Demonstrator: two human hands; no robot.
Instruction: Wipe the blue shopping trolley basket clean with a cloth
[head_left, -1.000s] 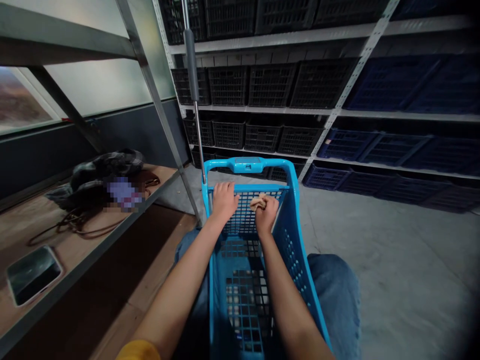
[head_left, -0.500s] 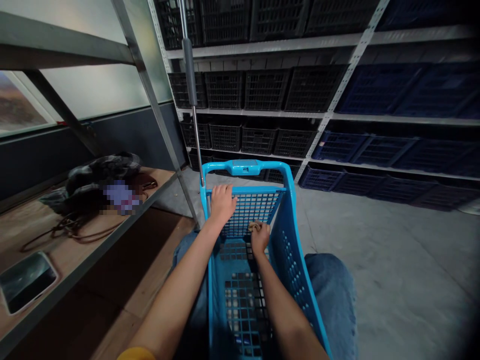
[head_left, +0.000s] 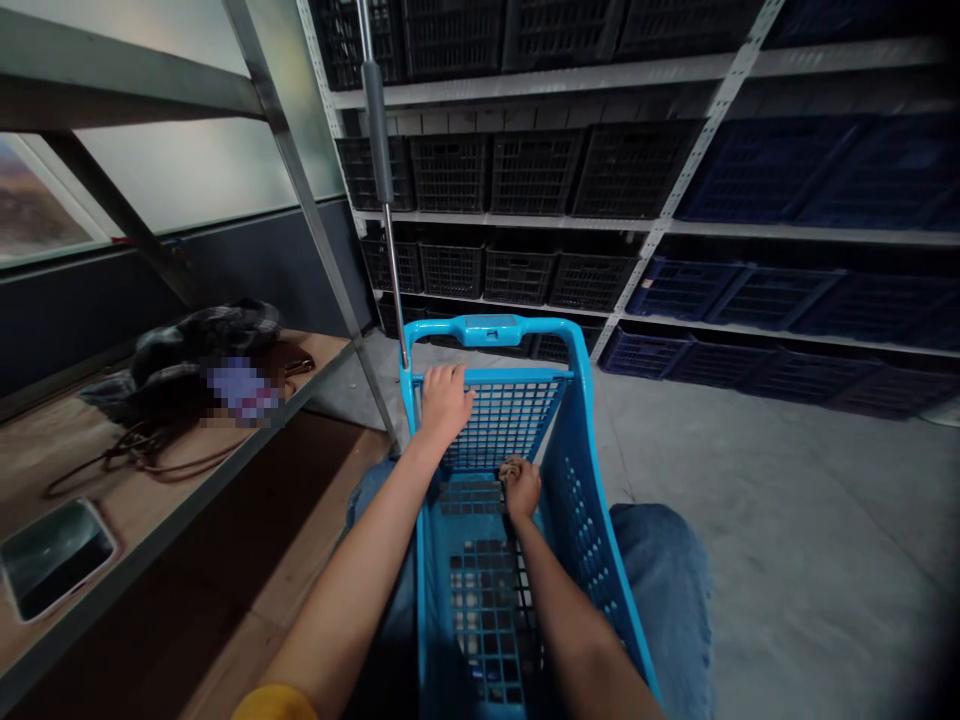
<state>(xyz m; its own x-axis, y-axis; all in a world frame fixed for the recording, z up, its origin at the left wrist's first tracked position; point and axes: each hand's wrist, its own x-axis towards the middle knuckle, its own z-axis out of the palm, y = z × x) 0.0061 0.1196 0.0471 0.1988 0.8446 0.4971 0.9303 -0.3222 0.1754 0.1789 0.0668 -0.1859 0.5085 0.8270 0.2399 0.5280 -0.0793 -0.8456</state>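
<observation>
Between my knees stands a blue plastic shopping basket (head_left: 591, 510) with a raised handle at its far end and a grid-like bottom. My left hand (head_left: 445, 402) is closed over the top edge of its far mesh panel (head_left: 514, 415), near the left corner. Inside the basket, low by that panel, my right hand (head_left: 523, 490) pinches a small crumpled brown cloth (head_left: 512, 467). The cloth is at the panel's lower edge; most of it is hidden by the fingers.
To the left, a wooden shelf (head_left: 176, 455) carries a plaid cloth bundle (head_left: 202, 335), a cord and a phone (head_left: 58, 556). A metal pole (head_left: 380, 140) rises by the basket's far left corner. Beyond are racks of black crates (head_left: 536, 170) and blue crates (head_left: 757, 170).
My right hand has slid down a little with the brown cloth, from the mesh panel's lower middle to its bottom edge. My left hand stays on the panel's top edge.
</observation>
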